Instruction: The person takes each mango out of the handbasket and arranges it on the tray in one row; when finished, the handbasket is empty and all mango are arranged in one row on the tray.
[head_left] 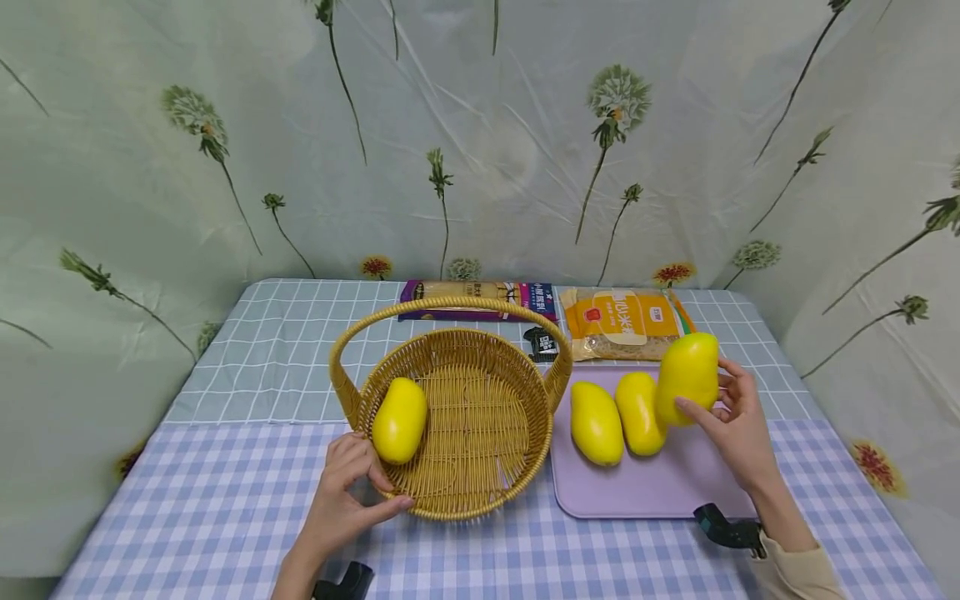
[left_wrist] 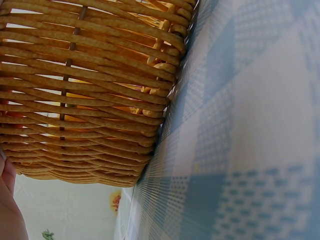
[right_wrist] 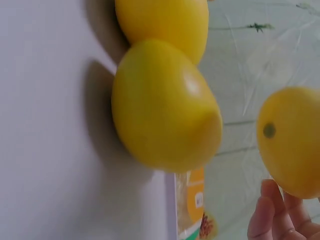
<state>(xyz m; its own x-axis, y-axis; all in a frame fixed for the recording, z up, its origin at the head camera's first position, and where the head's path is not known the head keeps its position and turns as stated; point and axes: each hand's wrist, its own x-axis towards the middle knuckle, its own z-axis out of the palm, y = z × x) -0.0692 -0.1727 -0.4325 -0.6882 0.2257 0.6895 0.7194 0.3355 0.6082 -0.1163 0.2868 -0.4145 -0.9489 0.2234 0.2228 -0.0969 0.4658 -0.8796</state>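
A woven wicker basket (head_left: 480, 492) with an arched handle stands mid-table, and one yellow mango (head_left: 400, 420) lies at its left inside wall. My left hand (head_left: 347, 492) grips the basket's near-left rim; the left wrist view shows the basket wall (left_wrist: 85, 95) close up. My right hand (head_left: 738, 421) holds a yellow mango (head_left: 687, 377) lifted above the lilac board (head_left: 645, 487); the right wrist view shows this held mango (right_wrist: 290, 140) over the fingertips (right_wrist: 265, 215). Two more mangoes (head_left: 596, 422) (head_left: 637, 412) lie side by side on the board.
A purple noodle packet (head_left: 480, 293) and an orange rice bag (head_left: 622, 323) lie at the table's back edge. A small dark object (head_left: 540, 343) sits behind the basket. Checked cloth (head_left: 187, 517) covers the table, and flower-print sheeting hangs round it.
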